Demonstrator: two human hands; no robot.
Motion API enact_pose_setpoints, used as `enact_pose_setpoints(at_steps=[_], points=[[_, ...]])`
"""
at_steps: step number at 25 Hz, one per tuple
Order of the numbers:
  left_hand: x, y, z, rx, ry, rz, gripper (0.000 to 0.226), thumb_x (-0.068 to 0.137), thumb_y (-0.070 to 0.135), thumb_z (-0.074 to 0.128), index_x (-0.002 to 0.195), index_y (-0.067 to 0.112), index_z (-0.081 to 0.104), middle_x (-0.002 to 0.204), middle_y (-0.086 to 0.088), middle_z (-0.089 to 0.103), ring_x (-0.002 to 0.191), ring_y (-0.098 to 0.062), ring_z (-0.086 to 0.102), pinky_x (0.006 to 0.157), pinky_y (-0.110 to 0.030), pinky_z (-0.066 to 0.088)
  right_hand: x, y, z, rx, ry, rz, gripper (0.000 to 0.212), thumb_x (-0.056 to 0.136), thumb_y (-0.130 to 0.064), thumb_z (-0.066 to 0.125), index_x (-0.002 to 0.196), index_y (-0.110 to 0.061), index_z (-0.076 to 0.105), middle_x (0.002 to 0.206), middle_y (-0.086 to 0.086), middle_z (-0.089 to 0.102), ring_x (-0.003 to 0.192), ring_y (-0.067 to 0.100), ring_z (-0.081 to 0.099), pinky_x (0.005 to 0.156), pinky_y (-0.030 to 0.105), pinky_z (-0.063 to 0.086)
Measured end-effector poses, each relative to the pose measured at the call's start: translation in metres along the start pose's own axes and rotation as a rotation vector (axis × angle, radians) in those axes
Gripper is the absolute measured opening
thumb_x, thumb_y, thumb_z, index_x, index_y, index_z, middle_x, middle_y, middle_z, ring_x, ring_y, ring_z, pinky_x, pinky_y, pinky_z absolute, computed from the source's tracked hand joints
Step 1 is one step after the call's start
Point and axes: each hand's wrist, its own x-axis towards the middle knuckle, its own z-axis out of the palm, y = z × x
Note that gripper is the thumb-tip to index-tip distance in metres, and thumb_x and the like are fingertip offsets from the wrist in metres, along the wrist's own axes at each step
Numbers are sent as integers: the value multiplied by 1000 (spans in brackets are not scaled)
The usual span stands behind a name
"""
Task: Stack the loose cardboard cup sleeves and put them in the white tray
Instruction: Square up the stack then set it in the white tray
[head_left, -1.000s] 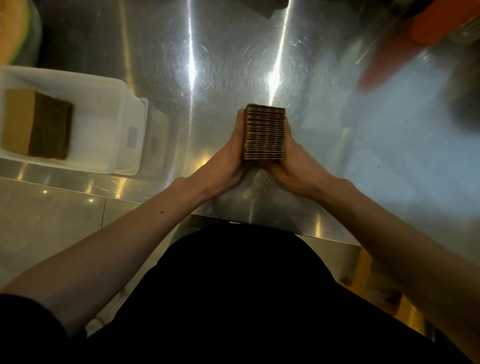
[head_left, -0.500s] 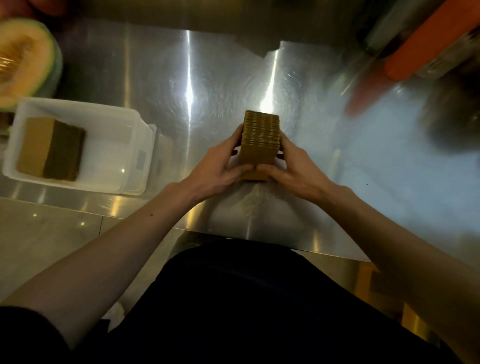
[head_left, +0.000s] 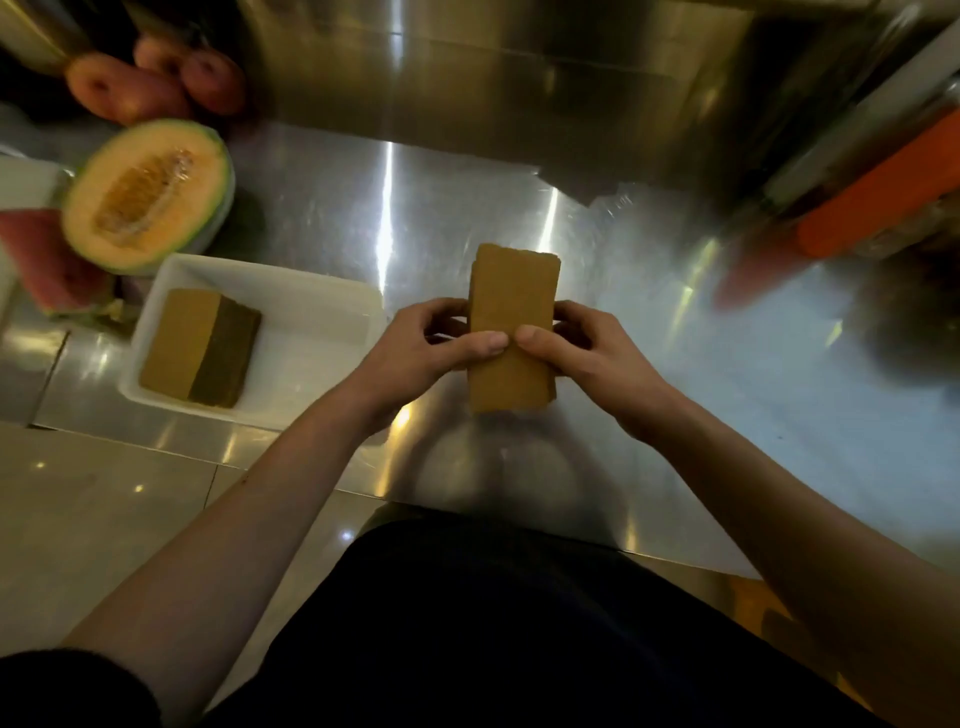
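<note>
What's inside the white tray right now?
The white tray holds one stack of cardboard sleeves lying at its left end; the right part of the floor is bare. Anything under that stack is hidden.

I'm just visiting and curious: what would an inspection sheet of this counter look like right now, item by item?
Surface: shiny steel counter, bright glare streaks, bare in the middle.
Job's things: held stack of sleeves, flat face toward the camera; white tray to its left with an earlier stack lying inside.
Clutter: halved melon, watermelon piece, reddish fruits at far left; blurred orange object at right.
Grip: left hand and right hand both closed on the held stack, thumbs on its front.
Cables: nothing seen.
Surroundings: steel back wall; tiled floor below the counter edge.
</note>
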Motion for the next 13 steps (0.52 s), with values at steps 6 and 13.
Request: enact_pose_setpoints(at_steps=[6, 13], points=[[-21, -14, -75, -165, -8, -65, 81, 56, 57, 74, 126, 20, 56, 122, -1, 66, 111, -20, 65, 92, -35, 56, 24, -32, 76, 58, -15, 80, 62, 69, -63, 64, 121, -31, 50, 110, -10, 66, 98, 11, 67, 85, 33, 57], [-20, -45, -143, -260, -11, -172, 100, 54, 57, 77, 138, 13, 48, 131, -9, 60, 116, -27, 62, 98, -49, 53, 56, -55, 143, 18, -10, 188, 63, 76, -62, 63, 125, -24, 49, 112, -4, 63, 96, 14, 67, 86, 35, 57]])
